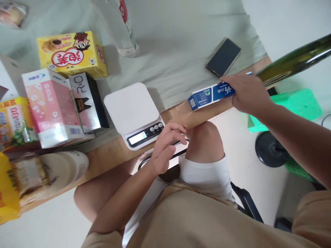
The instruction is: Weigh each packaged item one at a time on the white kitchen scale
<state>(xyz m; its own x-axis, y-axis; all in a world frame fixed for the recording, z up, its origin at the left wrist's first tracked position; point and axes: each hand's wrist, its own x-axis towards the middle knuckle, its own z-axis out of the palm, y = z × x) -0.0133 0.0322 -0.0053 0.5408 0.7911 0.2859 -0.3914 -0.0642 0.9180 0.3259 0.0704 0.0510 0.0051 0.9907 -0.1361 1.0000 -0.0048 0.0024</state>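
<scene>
Standing left of the white scale (133,106): yellow box (62,51), pink box (49,105), black-and-silver box (82,93). Standing beyond: clear bottle (126,41). Crowding the right hand (249,93): phone (224,57), green bottle (294,63). Stretching along the wooden table edge (106,156): blue-and-white box (214,94), slim, long, showing printed lettering, being clamped at its right end by the right hand. Hovering at the scale's front right corner: left hand (165,146), fingers loosely curled, spreading slightly apart. Counting among these: four boxes, two bottles, one scale, one phone.

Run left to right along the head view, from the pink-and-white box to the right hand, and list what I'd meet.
Pink-and-white box → black-and-silver box → white scale → left hand → blue-and-white box → right hand.
</scene>
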